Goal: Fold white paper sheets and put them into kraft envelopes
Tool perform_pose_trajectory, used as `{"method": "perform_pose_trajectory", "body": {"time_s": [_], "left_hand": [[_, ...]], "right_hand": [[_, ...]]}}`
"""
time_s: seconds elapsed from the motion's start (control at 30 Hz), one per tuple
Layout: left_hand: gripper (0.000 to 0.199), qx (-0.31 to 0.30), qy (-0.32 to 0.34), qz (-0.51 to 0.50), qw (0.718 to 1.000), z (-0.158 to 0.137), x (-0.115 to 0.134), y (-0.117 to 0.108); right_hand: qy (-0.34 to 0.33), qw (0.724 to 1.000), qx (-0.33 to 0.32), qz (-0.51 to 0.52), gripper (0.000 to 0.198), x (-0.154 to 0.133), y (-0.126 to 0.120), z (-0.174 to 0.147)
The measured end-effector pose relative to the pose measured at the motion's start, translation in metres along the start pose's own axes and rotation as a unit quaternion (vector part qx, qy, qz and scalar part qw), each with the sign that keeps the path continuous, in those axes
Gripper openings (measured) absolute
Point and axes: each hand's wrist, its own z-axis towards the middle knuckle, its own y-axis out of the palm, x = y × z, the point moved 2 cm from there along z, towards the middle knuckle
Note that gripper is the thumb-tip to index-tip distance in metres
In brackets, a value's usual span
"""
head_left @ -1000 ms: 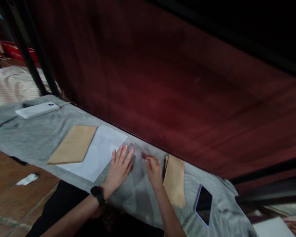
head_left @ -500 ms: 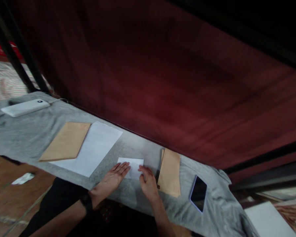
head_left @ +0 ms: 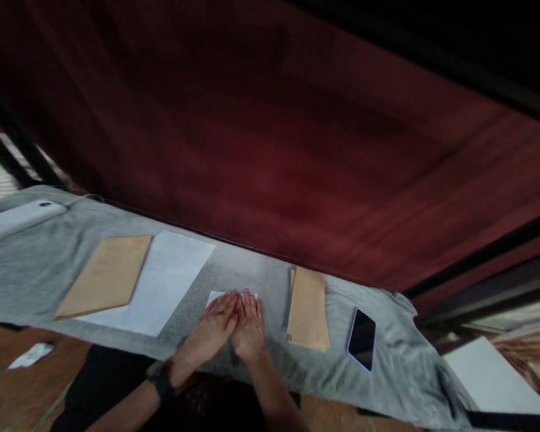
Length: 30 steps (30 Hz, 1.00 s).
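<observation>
Overlaying one small paper (head_left: 213, 296) are one left hand (head_left: 211, 332) and one right hand (head_left: 249, 333).

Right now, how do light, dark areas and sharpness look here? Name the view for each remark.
In the head view, light is dim, the upper right corner nearly black; in the head view, the red panel is brighter near its middle and darker leftward; also in the head view, the hands and small paper look soft, fine detail smeared.
</observation>
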Motion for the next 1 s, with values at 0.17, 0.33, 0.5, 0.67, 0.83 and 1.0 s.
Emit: {"method": "perform_pose_trajectory", "body": {"time_s": [0.17, 0.33, 0.5, 0.67, 0.83, 1.0], "left_hand": [[0.064, 0.033, -0.037, 0.034, 0.998, 0.015, 0.013, 0.019], [0.068, 0.089, -0.039, 0.066, 0.993, -0.001, -0.011, 0.019], [0.07, 0.121, -0.055, 0.07, 0.989, -0.014, -0.034, 0.012], [0.069, 0.114, -0.054, 0.076, 0.989, -0.016, -0.035, 0.009], [0.067, 0.109, -0.054, 0.08, 0.989, -0.019, -0.035, 0.008], [0.063, 0.121, -0.068, 0.1, 0.985, -0.019, -0.027, 0.008]], "right_hand": [[0.013, 0.999, 0.036, -0.015, 0.053, 0.006, 0.008, -0.004], [0.041, 0.995, 0.074, -0.052, 0.052, 0.019, 0.006, -0.01], [0.056, 0.993, 0.082, -0.059, 0.05, 0.024, -0.002, -0.011], [0.08, 0.992, 0.067, -0.067, 0.049, 0.014, -0.004, -0.003], [0.016, 0.996, 0.07, -0.051, 0.049, -0.002, 0.004, -0.006], [0.018, 0.993, 0.096, -0.07, 0.053, 0.003, 0.01, -0.016]]}}
